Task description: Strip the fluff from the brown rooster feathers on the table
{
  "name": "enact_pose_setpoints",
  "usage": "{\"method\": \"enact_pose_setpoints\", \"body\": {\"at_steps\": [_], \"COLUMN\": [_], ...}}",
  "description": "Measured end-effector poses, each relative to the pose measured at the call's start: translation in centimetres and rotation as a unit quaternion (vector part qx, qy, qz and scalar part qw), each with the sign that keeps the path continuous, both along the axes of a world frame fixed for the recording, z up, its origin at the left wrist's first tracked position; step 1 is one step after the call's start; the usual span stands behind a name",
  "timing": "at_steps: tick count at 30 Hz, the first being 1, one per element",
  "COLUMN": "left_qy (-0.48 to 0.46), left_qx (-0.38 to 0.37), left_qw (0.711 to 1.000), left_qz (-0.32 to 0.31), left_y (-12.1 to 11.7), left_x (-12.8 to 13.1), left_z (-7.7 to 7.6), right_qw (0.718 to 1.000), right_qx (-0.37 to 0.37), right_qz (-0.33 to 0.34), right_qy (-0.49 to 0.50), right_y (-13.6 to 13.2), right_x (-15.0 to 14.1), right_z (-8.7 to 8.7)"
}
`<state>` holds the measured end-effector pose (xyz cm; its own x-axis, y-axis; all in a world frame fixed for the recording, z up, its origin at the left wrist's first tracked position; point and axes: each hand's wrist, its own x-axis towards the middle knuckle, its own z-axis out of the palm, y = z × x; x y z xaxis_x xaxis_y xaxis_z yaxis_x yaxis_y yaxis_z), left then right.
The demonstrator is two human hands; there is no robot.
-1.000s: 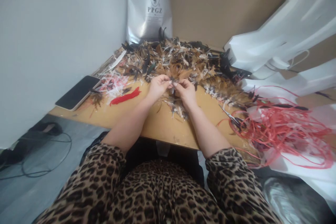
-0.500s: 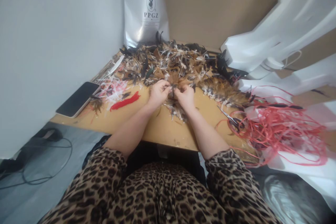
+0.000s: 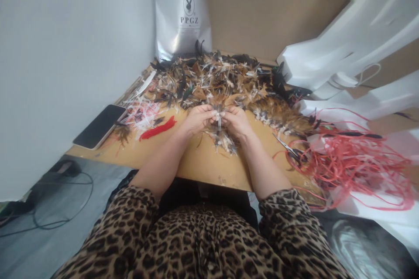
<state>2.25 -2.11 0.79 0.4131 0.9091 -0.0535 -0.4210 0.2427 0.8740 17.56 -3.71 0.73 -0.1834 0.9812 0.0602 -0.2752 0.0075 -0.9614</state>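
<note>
My left hand and my right hand meet over the middle of the tabletop, each in a pinch. Between their fingertips is a small brown feather bunch whose pale quill ends point down toward me. Just below the hands, a little heap of white-based feathers lies on the wood. Beyond my fingers spreads a large pile of brown, black and white feathers. A row of brown feathers with white ends lies to the right.
On the left are a phone, pink and white strips and a red bundle of thread. Scissors lie at right beside tangled red ribbon. A silver bag and white foam pieces stand behind.
My fingers have shifted on the feather bunch, and its pale quill ends now show between them. The right hand has turned slightly outward. The view has moved a little.
</note>
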Motion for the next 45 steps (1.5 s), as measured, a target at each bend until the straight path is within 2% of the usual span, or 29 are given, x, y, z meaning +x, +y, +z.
{"method": "enact_pose_setpoints", "body": {"at_steps": [6, 11, 14, 20, 24, 28, 36, 41, 45], "left_qy": [0.081, 0.131, 0.137, 0.057, 0.085, 0.117, 0.143, 0.133, 0.111], "left_qx": [0.032, 0.053, 0.059, 0.016, 0.032, 0.058, 0.081, 0.062, 0.094], "left_qw": [0.996, 0.989, 0.988, 0.997, 0.996, 0.989, 0.983, 0.987, 0.984], "left_qz": [0.034, 0.046, 0.026, -0.051, 0.006, 0.067, 0.075, 0.068, 0.099], "left_y": [0.6, 0.5, 0.5, 0.5, 0.5, 0.6, 0.4, 0.4, 0.6], "left_x": [-0.1, 0.0, -0.1, -0.6, -0.1, 0.4, 0.3, 0.2, 0.1], "left_z": [-0.8, -0.7, -0.7, -1.1, -1.2, -1.1, -0.9, -0.7, -0.7], "right_qw": [0.993, 0.987, 0.990, 0.999, 0.996, 0.995, 0.982, 0.983, 0.980], "right_qx": [0.004, -0.005, -0.005, -0.009, -0.036, -0.013, 0.068, 0.066, 0.066], "right_qz": [-0.100, -0.140, -0.119, -0.032, -0.081, -0.092, -0.143, -0.151, -0.167], "right_qy": [-0.061, -0.082, -0.075, -0.031, -0.027, -0.046, -0.098, -0.084, -0.085], "right_y": [0.7, 0.4, 0.0, 0.1, 0.5, 0.4, 0.6, 0.7, 0.9], "right_x": [0.3, -0.2, -0.3, 0.2, 0.2, 0.1, 0.0, -0.1, 0.1], "right_z": [-1.2, -0.9, -0.3, -0.3, -0.8, -0.9, -1.5, -1.4, -1.4]}}
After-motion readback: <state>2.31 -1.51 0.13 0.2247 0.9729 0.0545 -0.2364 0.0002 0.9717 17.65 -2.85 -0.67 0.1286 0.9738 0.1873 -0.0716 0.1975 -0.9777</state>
